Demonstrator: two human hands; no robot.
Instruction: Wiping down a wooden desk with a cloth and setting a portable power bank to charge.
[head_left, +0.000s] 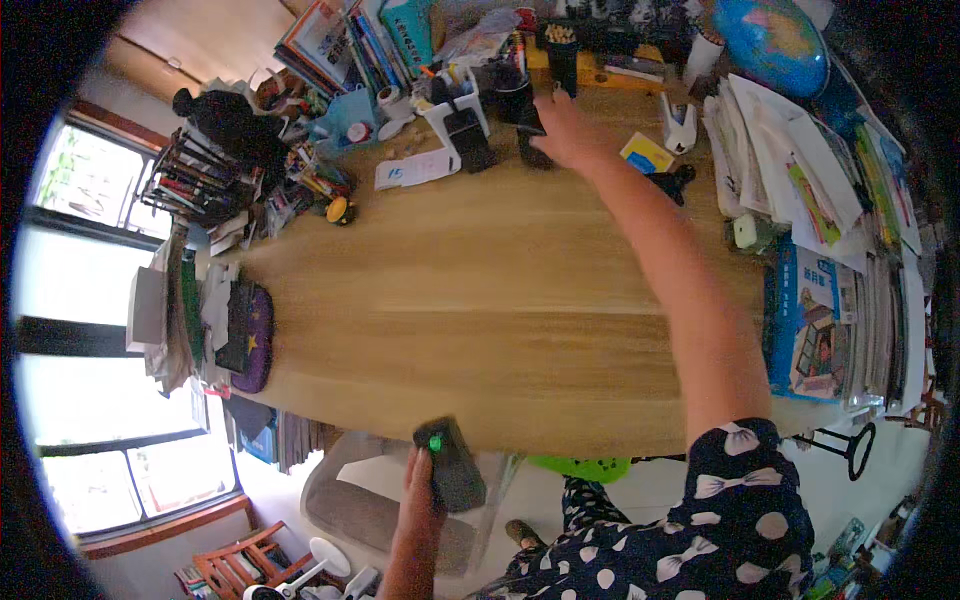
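Note:
At the back of the wooden desk (480, 300), my right hand (564, 131) reaches over a dark cup-like container (534, 146) and touches or nearly touches it; blur hides the exact contact. Beside it are a black round holder (512, 94) and a tall black cup of light sticks (562, 64). Below the desk's front edge, my left hand (424, 487) holds a dark box-shaped object (457, 469) with a small green light or mark on it. A dark phone-like object (468, 139) leans against a white organizer (457, 101), left of my right hand.
Papers (780, 157) and a blue picture book (814, 322) are stacked on the right, under a globe (776, 41). Left stand a purple case (259, 337) and a yellow round item (340, 211). A white stapler-like object (678, 124) lies behind my right forearm. A chair (390, 502) is below the desk.

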